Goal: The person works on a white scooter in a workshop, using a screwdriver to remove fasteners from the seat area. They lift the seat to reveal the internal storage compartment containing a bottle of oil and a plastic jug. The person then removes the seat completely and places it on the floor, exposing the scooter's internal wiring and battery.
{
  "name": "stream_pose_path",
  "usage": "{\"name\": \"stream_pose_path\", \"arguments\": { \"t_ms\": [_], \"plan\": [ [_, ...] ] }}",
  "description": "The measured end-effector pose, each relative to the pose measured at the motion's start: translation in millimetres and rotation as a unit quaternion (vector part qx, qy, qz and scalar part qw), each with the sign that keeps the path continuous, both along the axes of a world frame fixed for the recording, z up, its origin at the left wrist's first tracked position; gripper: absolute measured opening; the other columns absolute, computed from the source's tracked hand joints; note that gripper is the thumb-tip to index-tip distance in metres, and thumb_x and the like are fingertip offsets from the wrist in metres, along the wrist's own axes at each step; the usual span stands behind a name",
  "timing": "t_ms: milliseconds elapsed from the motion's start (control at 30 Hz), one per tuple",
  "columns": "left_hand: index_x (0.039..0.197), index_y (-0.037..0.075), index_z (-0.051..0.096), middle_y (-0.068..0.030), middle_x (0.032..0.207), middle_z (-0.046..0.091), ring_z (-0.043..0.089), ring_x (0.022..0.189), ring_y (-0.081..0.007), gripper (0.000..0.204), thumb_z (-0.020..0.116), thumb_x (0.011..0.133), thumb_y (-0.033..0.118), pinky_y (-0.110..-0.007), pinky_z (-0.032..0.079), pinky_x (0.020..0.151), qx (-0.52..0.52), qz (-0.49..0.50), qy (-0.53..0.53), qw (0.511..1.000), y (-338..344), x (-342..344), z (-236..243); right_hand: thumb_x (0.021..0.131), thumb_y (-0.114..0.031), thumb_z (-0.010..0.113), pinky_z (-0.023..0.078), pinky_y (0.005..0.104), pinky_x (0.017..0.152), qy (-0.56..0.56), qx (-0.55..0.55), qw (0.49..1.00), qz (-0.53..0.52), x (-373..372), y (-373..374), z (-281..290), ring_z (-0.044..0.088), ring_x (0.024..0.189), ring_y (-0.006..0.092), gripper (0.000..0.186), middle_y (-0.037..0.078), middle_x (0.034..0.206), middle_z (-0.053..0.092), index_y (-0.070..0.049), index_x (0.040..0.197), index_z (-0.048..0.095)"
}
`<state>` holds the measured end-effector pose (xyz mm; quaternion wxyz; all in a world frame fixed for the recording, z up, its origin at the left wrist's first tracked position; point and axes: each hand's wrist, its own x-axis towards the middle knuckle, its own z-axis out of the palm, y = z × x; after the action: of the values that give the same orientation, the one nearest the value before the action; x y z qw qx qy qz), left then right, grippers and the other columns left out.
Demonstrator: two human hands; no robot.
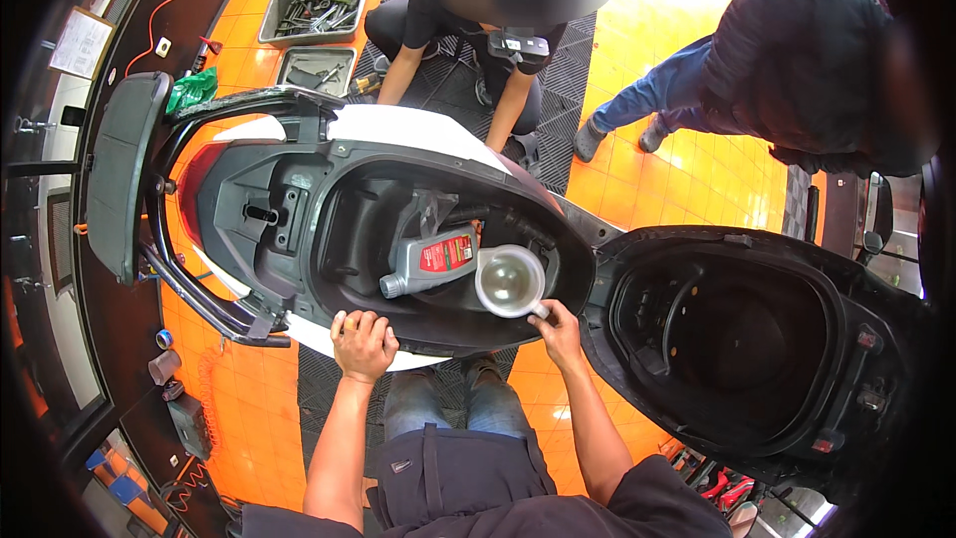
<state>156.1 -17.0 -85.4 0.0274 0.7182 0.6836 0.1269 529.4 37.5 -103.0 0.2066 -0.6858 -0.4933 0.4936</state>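
Note:
A white scooter [408, 128] stands before me with its black under-seat compartment [344, 229] uncovered. Low in that compartment lies a grey oil bottle [431, 259] with a red label, on its side, its cap pointing left. My right hand [560, 332] grips the handle of a translucent plastic jug [510, 281] over the compartment's right part; whether liquid is in it is hard to tell. At the near edge of the scooter my left hand [364, 346] rests with fingers curled over the rim. A crumpled clear plastic piece [430, 211] lies behind the bottle.
The seat [737, 334] is flipped over to the right. Across the scooter a person [468, 10] crouches, both arms reaching to its far side; another person [777, 70] stands far right. Tool trays [317, 37] sit on the orange floor, and a black backrest [124, 179] rises at the left.

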Motion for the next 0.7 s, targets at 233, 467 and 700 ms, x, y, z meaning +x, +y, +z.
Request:
{"name": "stream_pose_path", "arguments": {
  "t_ms": [233,467,700],
  "plan": [
    [0.091,0.015,0.069,-0.001,0.098,0.061,0.057,0.105,-0.0218,0.019,0.065,0.081,0.03,-0.049,0.032,0.111,-0.001,0.007,0.008,1.0,0,6,-1,0.086,0.006,0.069,0.054,0.0344,0.087,-0.006,0.012,1.0,0.019,17,-25,-5,0.071,0.108,0.0235,0.014,0.013,0.12,0.074,0.002,0.096,0.061],
    [0.09,0.013,0.069,-0.0021,0.097,0.06,0.057,0.103,-0.0233,0.019,0.065,0.081,0.029,-0.05,0.034,0.109,0.001,0.006,-0.001,1.0,7,9,-2,0.088,0.004,0.067,0.052,0.0325,0.092,-0.005,0.03,0.999,0.032,22,-5,-12,0.069,0.105,0.0178,0.017,0.012,0.116,0.075,0.003,0.104,0.065],
    [0.083,0.016,0.065,-0.0029,0.085,0.057,0.059,0.09,-0.0243,0.016,0.072,0.077,0.028,-0.05,0.043,0.096,0.035,-0.051,-0.136,0.989,0,-14,-5,0.093,-0.001,0.066,0.053,0.0356,0.09,0.039,0.062,0.997,-0.03,24,7,-49,0.066,0.102,0.0203,0.035,0.011,0.114,0.07,0.001,0.127,0.063]
  ]
}}
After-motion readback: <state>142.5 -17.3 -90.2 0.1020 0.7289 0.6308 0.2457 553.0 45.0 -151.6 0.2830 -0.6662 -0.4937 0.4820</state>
